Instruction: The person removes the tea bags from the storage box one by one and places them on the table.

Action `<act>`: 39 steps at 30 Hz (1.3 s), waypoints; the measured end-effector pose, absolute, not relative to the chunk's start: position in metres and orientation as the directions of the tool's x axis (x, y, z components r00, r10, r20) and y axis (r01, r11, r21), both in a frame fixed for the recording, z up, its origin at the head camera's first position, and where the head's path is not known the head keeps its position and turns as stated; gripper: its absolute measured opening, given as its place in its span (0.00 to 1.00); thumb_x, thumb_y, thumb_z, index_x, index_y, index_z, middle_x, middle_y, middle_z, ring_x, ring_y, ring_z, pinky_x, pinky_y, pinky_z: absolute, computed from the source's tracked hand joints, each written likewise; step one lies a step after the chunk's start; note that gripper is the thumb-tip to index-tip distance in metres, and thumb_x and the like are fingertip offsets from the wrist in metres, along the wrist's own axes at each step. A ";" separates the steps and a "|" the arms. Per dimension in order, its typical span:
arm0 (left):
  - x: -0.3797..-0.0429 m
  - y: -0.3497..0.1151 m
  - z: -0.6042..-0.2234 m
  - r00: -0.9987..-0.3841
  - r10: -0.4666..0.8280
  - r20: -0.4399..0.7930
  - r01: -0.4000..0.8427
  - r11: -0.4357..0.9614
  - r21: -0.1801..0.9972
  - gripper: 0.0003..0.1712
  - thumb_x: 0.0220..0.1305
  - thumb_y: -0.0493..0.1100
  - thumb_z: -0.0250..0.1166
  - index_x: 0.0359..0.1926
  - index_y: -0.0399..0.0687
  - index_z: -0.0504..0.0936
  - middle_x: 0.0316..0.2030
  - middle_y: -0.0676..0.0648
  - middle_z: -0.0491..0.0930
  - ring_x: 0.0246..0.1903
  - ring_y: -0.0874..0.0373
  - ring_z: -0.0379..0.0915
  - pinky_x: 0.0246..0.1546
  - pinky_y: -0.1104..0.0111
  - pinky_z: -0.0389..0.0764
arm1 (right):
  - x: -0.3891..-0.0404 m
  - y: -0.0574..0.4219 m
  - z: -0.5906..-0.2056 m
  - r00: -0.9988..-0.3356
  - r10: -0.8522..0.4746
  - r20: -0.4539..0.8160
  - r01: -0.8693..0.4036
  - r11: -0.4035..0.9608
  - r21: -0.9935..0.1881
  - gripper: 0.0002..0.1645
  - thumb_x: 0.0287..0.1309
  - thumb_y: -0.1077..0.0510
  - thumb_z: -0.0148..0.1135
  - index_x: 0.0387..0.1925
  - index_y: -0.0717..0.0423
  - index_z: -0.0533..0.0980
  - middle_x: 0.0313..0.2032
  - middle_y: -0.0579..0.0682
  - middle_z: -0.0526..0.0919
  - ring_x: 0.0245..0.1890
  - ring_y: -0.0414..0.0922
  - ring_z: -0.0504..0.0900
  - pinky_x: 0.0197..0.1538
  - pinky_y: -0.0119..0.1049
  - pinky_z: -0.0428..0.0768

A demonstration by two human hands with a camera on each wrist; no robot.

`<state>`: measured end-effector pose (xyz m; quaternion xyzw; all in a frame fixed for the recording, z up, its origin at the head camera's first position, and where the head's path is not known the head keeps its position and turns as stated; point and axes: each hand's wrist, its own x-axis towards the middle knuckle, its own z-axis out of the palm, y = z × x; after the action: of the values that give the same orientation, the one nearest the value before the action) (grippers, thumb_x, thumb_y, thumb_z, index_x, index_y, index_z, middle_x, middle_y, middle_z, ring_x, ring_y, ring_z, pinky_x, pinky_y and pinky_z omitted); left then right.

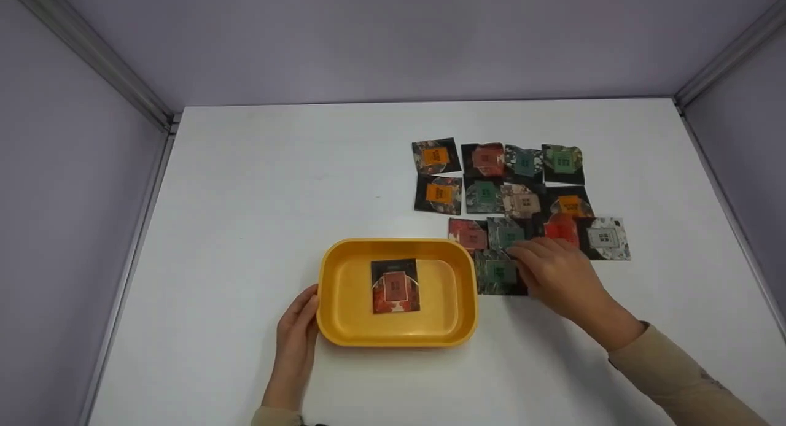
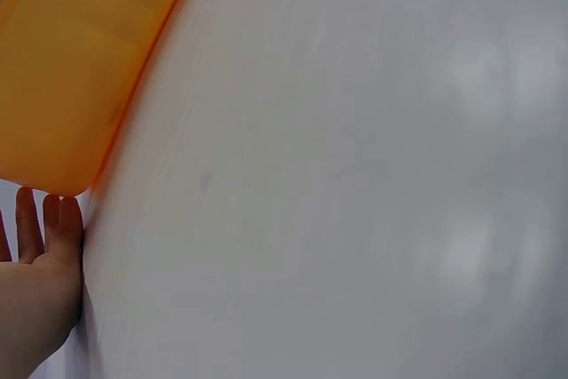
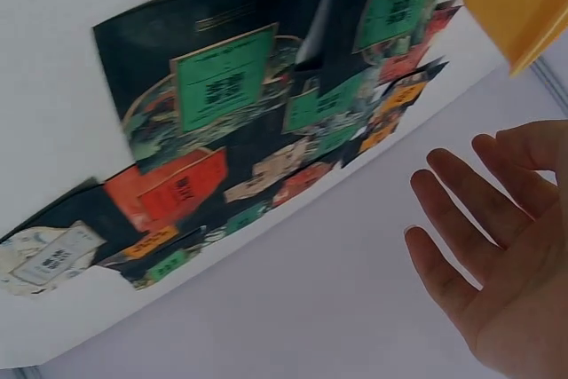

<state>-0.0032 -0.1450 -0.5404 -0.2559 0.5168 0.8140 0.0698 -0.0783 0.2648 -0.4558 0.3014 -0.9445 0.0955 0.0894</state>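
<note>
A yellow tray (image 1: 350,300) stands near the front of the table. Inside it lies one flat dark sachet with a red label (image 1: 395,286). My left hand (image 1: 296,331) touches the tray's left end, its fingers fairly straight against the wall in the left wrist view. To the right of the tray, my right hand (image 1: 562,277) is over the nearest sachets, close to a green-labelled sachet (image 1: 498,272). In the right wrist view its fingers are spread and loosely bent, with nothing between them. Part of the sachets beneath this hand is hidden in the head view.
Several more sachets lie in rough rows behind and right of the tray, some overlapping: orange-labelled (image 1: 436,156), green-labelled (image 1: 563,162), and a pale one (image 1: 608,237) at the right end. Pale walls (image 1: 393,45) enclose the white table (image 1: 245,186) at the back and sides.
</note>
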 end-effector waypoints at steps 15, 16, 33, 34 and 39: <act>-0.005 -0.145 -0.538 -0.849 -0.151 -0.506 -0.400 -0.441 0.803 0.32 0.69 0.50 0.64 0.67 0.38 0.70 0.65 0.44 0.69 0.59 0.59 0.71 0.61 0.72 0.72 | -0.070 0.178 -0.430 -0.640 -0.753 0.151 -0.767 0.639 -0.065 0.17 0.59 0.56 0.70 0.50 0.54 0.83 0.43 0.50 0.87 0.44 0.49 0.84 0.50 0.46 0.84; -0.005 -0.145 -0.538 -0.848 -0.151 -0.508 -0.402 -0.442 0.802 0.32 0.69 0.50 0.64 0.67 0.38 0.70 0.65 0.44 0.69 0.59 0.59 0.71 0.61 0.72 0.72 | -0.070 0.173 -0.430 -0.632 -0.764 0.130 -0.774 0.631 -0.060 0.17 0.60 0.55 0.70 0.51 0.53 0.83 0.44 0.50 0.87 0.44 0.49 0.84 0.51 0.47 0.83; -0.003 -0.145 -0.540 -0.857 -0.140 -0.496 -0.395 -0.441 0.806 0.31 0.70 0.50 0.63 0.67 0.37 0.69 0.65 0.44 0.70 0.59 0.59 0.72 0.61 0.71 0.72 | -0.075 0.098 -0.440 -0.505 -0.857 -0.104 -0.863 0.500 0.070 0.19 0.63 0.50 0.67 0.53 0.50 0.81 0.45 0.46 0.86 0.39 0.45 0.82 0.42 0.34 0.79; -0.003 -0.145 -0.539 -0.857 -0.139 -0.497 -0.396 -0.439 0.806 0.32 0.70 0.50 0.63 0.67 0.37 0.69 0.65 0.44 0.69 0.59 0.59 0.71 0.62 0.71 0.72 | -0.074 0.095 -0.440 -0.502 -0.856 -0.125 -0.865 0.495 0.084 0.19 0.63 0.50 0.67 0.53 0.50 0.81 0.45 0.46 0.86 0.39 0.45 0.82 0.42 0.35 0.79; -0.004 -0.146 -0.538 -0.850 -0.140 -0.508 -0.407 -0.436 0.803 0.34 0.70 0.51 0.63 0.68 0.37 0.68 0.66 0.44 0.68 0.59 0.60 0.71 0.62 0.72 0.72 | -0.071 0.079 -0.441 -0.468 -0.850 -0.240 -0.883 0.453 0.120 0.20 0.66 0.49 0.63 0.56 0.52 0.79 0.48 0.48 0.84 0.45 0.46 0.81 0.48 0.37 0.79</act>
<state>-0.0039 -0.1460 -0.5385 -0.2610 0.5247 0.8061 0.0828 -0.0708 0.0788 -0.4413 0.5104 -0.8492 -0.1142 -0.0724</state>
